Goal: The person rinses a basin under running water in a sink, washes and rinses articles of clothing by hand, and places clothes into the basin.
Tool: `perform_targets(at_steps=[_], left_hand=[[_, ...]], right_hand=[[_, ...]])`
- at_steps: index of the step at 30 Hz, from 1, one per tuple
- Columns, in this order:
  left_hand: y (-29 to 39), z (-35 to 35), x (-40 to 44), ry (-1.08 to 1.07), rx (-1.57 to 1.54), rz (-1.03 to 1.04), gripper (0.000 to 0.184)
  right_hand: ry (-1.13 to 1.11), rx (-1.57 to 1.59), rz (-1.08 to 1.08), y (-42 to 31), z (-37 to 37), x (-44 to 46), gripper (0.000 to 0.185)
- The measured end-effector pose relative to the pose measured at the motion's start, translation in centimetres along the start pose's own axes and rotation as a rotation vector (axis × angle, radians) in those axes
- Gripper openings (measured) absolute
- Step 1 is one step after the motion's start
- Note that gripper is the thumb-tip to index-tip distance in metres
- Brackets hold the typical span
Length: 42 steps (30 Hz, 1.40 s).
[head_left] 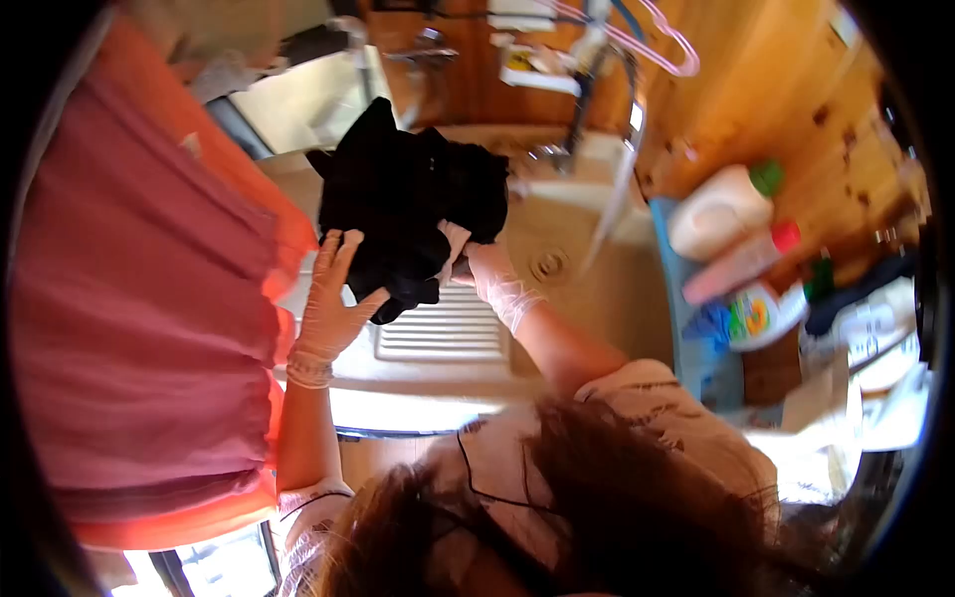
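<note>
A bunched black garment [398,199] is held up over the ribbed washboard [443,333] of a pale sink [607,289]. Both my hands wear thin, see-through gloves. My left hand [333,308] rests against the garment's near left edge, thumb and fingers spread apart. On the lower right side, my right hand [487,274] has its fingers closed on the garment; a small pale pinkish patch [453,242] shows beside them, and I cannot tell whether it is cloth. The right fingertips are partly hidden.
The sink's drain [549,264] and a tap [562,154] with a hose [622,189] are right of the garment. Several bottles, one white [721,209], stand on a blue shelf [686,338]. A red cloth [149,298] hangs at left, pink hangers [676,55] above.
</note>
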<state>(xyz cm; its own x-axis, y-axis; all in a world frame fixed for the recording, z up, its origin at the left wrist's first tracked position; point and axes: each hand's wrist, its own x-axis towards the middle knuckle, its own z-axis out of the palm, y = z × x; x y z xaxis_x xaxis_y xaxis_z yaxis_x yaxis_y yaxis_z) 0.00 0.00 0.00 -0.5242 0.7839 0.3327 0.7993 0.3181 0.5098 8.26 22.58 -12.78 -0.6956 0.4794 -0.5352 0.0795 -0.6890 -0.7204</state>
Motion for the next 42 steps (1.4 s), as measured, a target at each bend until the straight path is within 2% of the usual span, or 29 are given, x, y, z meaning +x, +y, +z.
perform_targets(at_steps=[2,3,5,6,9,11,13,14,16,20,25,28,30,31,32,33,35,36,37,38,39,41,42], left_hand=[[-2.0,0.9,-0.4,0.029,-0.207,0.079,0.083],[-0.4,-1.8,0.6,0.082,-0.242,0.016,0.088],[0.6,0.4,0.8,0.178,-0.282,-0.006,0.093],[0.8,3.2,-0.2,0.221,-0.184,-0.032,0.094],[-5.6,7.5,0.5,0.175,-0.500,-0.350,0.093],[-5.5,9.3,1.5,0.048,-1.142,-0.578,0.079],[-4.8,11.3,2.9,-0.138,-1.457,-0.572,0.061],[-4.4,11.6,3.3,-0.148,-1.482,-0.583,0.055],[-2.5,11.8,4.1,-0.166,-1.540,-0.610,0.045],[1.7,12.4,5.9,-0.230,-1.350,-0.531,0.035],[9.6,13.8,8.4,-0.281,-1.312,-0.458,0.035],[12.2,16.9,10.0,-0.304,-1.317,-0.582,0.032],[11.8,19.2,10.4,-0.423,-1.245,-0.688,0.035],[11.8,20.3,10.2,-0.500,-1.216,-0.762,0.037],[11.8,21.4,9.6,-0.499,-1.115,-0.784,0.040],[12.1,22.9,8.9,-0.435,-1.160,-0.873,0.039],[10.1,25.7,7.6,-0.448,-0.990,-0.802,0.036],[8.9,26.8,7.1,-0.462,-1.192,-0.787,0.036],[9.3,26.4,7.1,-0.478,-1.392,-0.765,0.035],[10.4,26.1,6.6,-0.394,-1.373,-0.774,0.036],[11.4,25.8,6.4,-0.387,-1.395,-0.655,0.040],[11.6,26.3,6.1,-0.446,-1.093,-0.336,0.037],[11.5,26.2,6.3,-0.374,-0.687,-0.073,0.033]], right_hand=[[0.134,-0.079,0.047,-1.2,-1.3,-3.1,0.040],[0.063,0.042,-0.016,-0.7,0.4,-3.3,0.040],[0.153,0.030,-0.085,-1.8,-2.0,-6.3,0.038],[0.192,-0.010,-0.083,-2.2,-4.9,-8.6,0.038],[0.156,0.096,-0.067,-1.7,-7.2,-9.4,0.036],[0.151,0.126,-0.085,-2.0,-8.0,-10.3,0.036],[0.147,0.161,-0.098,-2.6,-8.4,-12.7,0.036],[0.198,0.171,-0.083,-2.4,-8.7,-13.2,0.033],[0.166,0.254,-0.014,-1.3,-10.6,-12.8,0.030],[0.198,0.399,0.020,1.3,-14.2,-12.9,0.024],[0.199,0.554,0.136,0.3,-16.7,-15.7,0.025],[0.190,0.733,0.301,2.0,-20.0,-14.8,0.032],[0.228,0.846,0.386,2.8,-21.5,-13.8,0.033],[0.193,0.909,0.385,3.3,-22.1,-13.8,0.035],[0.139,0.844,0.294,3.1,-22.7,-13.1,0.035],[0.088,0.769,0.214,2.9,-23.2,-12.5,0.036],[-0.008,0.623,0.089,3.2,-24.0,-11.6,0.038],[-0.060,0.569,0.038,4.1,-24.0,-11.4,0.039],[-0.055,0.683,0.106,2.7,-23.1,-12.5,0.040],[-0.041,0.798,0.174,1.2,-22.1,-13.6,0.041],[-0.089,0.722,0.206,0.6,-23.0,-13.6,0.043],[0.166,0.665,0.456,-4.4,-21.1,-16.3,0.042],[0.199,0.387,0.393,-4.5,-21.3,-16.5,0.038]])
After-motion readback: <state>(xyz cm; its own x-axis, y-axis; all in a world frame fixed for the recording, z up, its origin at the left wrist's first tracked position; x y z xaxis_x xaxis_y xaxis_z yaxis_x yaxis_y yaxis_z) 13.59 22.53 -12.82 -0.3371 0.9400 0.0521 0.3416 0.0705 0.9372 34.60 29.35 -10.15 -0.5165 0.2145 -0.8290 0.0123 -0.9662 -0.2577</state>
